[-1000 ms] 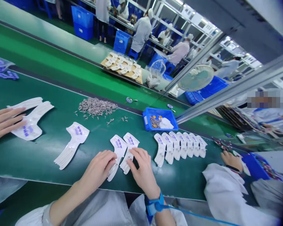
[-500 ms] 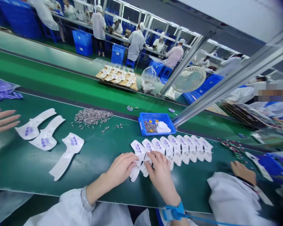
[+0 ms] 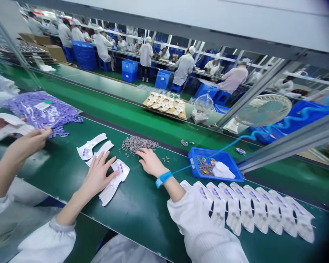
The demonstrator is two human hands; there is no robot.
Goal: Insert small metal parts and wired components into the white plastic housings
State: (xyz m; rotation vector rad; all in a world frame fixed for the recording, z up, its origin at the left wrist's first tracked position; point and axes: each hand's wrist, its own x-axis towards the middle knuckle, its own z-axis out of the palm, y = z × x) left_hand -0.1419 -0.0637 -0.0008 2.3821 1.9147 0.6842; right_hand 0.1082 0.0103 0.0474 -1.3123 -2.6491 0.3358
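White pieces [image 3: 123,175], glossy (smooth plastic).

Purple-printed white pieces [image 3: 109,190], greyish parts [image 3: 139,143]

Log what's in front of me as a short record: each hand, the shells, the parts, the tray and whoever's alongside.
Left hand: open, over loose shells; contact unclear
Right hand: at the parts pile; grip unclear
Shell row: at right, partly behind the right sleeve
Tray: blue, holding small parts and something white
Co-worker's hand: at left, near the purple bag
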